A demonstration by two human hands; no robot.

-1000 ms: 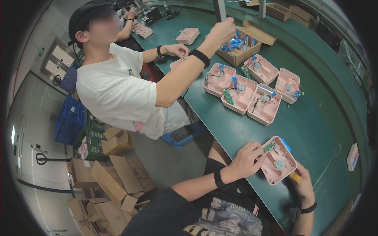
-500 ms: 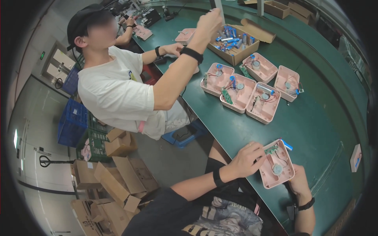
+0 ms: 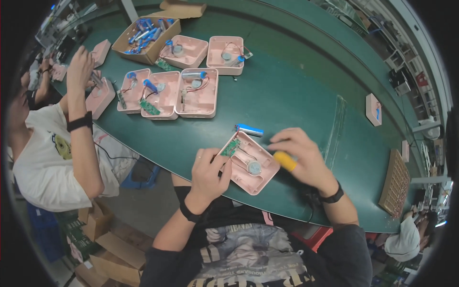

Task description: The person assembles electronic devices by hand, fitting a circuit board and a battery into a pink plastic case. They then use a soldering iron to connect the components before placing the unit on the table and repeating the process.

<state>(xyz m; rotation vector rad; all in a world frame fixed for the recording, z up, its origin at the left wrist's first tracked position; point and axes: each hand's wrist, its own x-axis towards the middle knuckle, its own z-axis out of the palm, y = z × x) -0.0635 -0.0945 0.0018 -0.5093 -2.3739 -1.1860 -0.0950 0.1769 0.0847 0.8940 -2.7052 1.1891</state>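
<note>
I watched the left hand pinch the pink case at the counter's near edge, the right hand spread just beside it, and feared a sharp turn might tear the wires off the blue cell beyond.

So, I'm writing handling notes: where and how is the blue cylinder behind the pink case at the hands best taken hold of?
Probably at mid-barrel: the blue cylinder lies on its side, so the right hand, coming from the right, could pinch across its narrow width. Its right end looks free; wires show at its left end by the pink case, so avoid that end.
</note>
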